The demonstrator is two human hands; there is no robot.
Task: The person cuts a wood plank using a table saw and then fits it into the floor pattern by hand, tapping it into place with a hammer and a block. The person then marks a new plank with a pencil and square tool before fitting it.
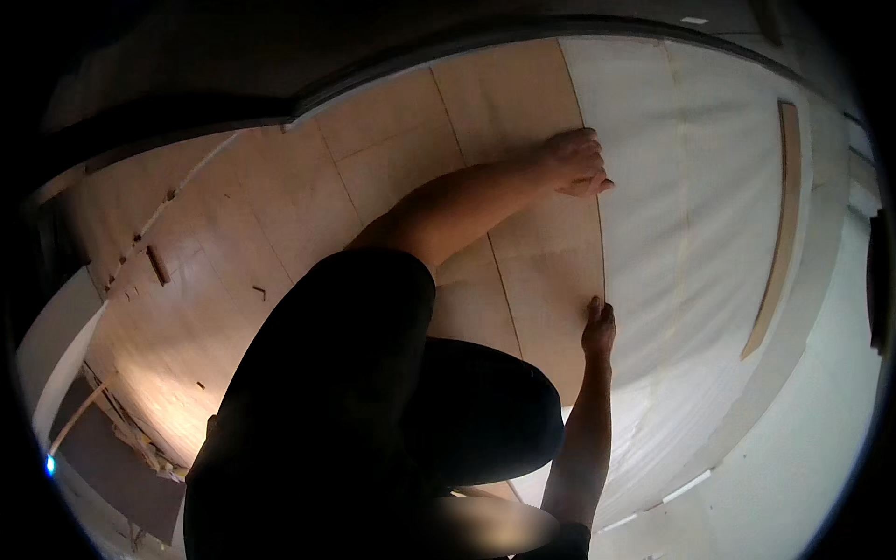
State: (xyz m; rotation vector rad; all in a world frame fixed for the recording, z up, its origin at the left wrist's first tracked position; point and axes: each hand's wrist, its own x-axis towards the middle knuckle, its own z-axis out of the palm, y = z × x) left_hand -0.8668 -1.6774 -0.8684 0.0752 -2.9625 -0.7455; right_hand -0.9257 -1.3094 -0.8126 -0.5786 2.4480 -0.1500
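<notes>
My left hand [577, 163] is at the upper part of a pale wood floor plank [541, 243], fingers curled at its right edge, where it meets white underlay sheeting [663, 233]. My right hand [599, 322] is lower on the same edge, fingers bent against the plank. Both hands appear closed on the plank's edge. My dark-clothed knee [481, 411] is below the planks, and my left forearm crosses over them.
Laid planks [392, 131] extend leftward, with small wood offcuts [157, 264] on them. A long narrow wood strip [775, 233] lies on the right side of the underlay. A dark raised edge runs along the top, and boards and debris [140, 429] are at lower left.
</notes>
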